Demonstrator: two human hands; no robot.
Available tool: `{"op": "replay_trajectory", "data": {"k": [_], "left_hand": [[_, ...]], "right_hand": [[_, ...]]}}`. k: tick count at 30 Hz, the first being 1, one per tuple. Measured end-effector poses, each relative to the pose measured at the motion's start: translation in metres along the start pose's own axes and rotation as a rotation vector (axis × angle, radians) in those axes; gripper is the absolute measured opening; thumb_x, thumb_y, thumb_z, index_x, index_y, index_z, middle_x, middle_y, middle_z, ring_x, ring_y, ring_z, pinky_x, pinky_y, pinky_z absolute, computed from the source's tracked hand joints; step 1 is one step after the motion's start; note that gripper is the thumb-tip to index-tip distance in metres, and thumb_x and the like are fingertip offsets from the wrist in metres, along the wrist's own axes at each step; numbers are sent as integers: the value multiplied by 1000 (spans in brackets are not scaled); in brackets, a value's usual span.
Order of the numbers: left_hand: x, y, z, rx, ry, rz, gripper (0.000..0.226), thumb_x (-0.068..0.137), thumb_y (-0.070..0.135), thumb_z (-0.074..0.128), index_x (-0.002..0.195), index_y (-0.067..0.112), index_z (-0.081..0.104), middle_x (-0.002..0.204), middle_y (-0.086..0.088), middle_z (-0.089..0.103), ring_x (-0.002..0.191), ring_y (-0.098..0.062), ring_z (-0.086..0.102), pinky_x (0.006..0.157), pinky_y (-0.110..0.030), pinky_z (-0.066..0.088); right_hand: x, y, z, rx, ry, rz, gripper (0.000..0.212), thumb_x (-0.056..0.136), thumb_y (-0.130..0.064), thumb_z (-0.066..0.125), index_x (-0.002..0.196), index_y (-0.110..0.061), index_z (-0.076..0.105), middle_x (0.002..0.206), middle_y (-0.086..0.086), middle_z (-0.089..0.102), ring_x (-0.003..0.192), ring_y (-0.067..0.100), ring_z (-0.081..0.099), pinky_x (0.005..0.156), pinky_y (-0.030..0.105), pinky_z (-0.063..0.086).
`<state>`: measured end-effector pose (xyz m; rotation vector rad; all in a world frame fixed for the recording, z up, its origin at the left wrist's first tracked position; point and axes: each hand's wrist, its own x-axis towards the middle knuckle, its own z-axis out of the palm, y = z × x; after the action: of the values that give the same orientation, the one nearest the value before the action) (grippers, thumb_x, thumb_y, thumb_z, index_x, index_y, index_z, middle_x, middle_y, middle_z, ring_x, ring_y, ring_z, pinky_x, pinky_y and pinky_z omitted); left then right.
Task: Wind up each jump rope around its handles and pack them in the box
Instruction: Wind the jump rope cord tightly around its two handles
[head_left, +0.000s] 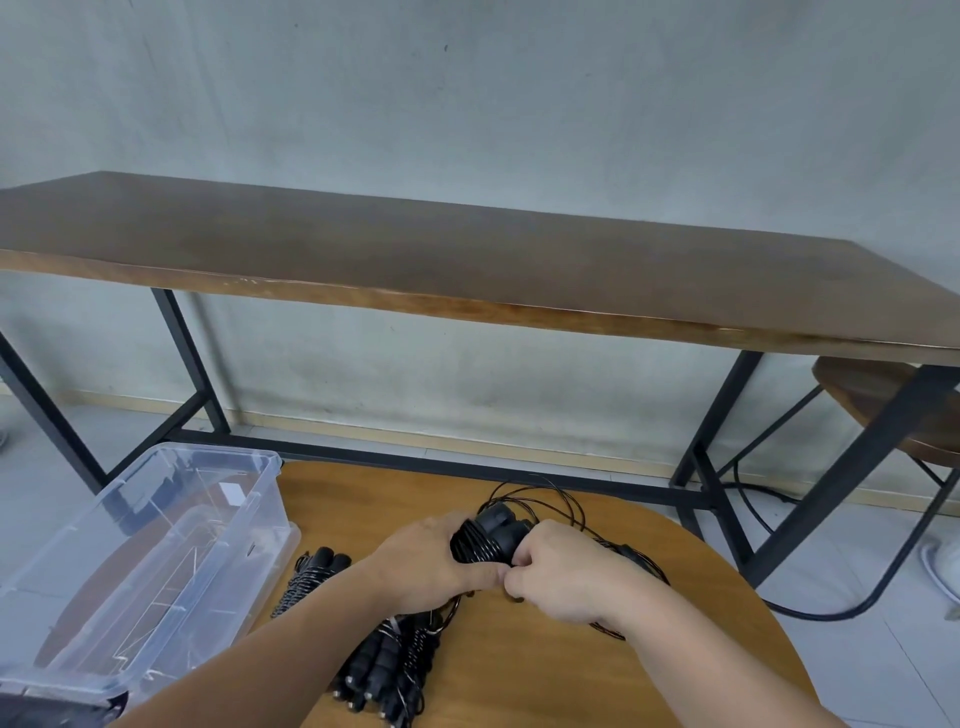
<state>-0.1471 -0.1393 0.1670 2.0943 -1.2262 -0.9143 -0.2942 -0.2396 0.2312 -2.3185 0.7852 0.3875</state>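
- The left hand (434, 564) grips a pair of black jump rope handles (493, 535), its fingers curled round the far side of the bundle and its thumb lying along the near side.
- Thin black rope is wound in several turns round the lower part of these handles; the handle tops stick up clear of both hands.
- The right hand (558, 574) is curled just beside the left, thumb and forefinger pinching the rope close to the handles; the two hands touch at the thumbs.
- The unwound rest of the rope (566, 499) loops loosely on the round wooden table (519, 675), behind and to the right of the hands.
- A wound jump rope (309, 577) lies on the table between the hands and the box, near the box's right wall.
- More wound ropes lie in a pile (387, 670) on the near part of the table, under the left forearm, their handle ends pointing toward the camera.
- A clear plastic box (156, 561) stands at the left edge of the table, open on top; no rope shows inside it.
- Beyond the round table stands a long wooden bench table (467, 260) on a black metal frame, against a pale wall.
- A round wooden stool (883, 400) sits under its right end, and a black cable (810, 613) runs over the tiled floor there.
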Motion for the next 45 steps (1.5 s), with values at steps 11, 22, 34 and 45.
{"op": "replay_trajectory", "data": {"k": [11, 22, 34, 45], "left_hand": [[2, 4, 0, -110, -80, -56, 45, 74, 54, 76, 103, 21, 67, 84, -2, 69, 74, -14, 61, 69, -26, 45], [-9, 18, 3, 127, 114, 15, 52, 78, 56, 72, 122, 40, 48, 92, 11, 64, 82, -10, 63, 69, -26, 51], [-14, 29, 18, -91, 253, 90, 36, 80, 65, 66, 107, 43, 57, 79, 13, 67, 67, -2, 60, 58, -16, 45], [-11, 45, 9, -325, 115, 145, 42, 66, 68, 59, 88, 33, 70, 83, 5, 70, 78, -6, 61, 76, -26, 43]], "right_hand": [[3, -4, -11, -241, -51, 45, 22, 92, -18, 53, 79, -10, 69, 68, 0, 70, 56, 11, 61, 66, 28, 53], [6, 3, -24, 17, 308, -137, 19, 87, -30, 69, 76, -16, 74, 65, 3, 69, 51, 9, 54, 56, 28, 50], [9, 13, -51, 470, 118, -209, 20, 95, -26, 63, 85, -13, 75, 64, -3, 65, 54, 6, 54, 53, 22, 45], [16, -11, -84, 383, -29, -133, 19, 81, -36, 78, 81, -17, 77, 60, -6, 57, 60, 10, 44, 57, 22, 38]]}}
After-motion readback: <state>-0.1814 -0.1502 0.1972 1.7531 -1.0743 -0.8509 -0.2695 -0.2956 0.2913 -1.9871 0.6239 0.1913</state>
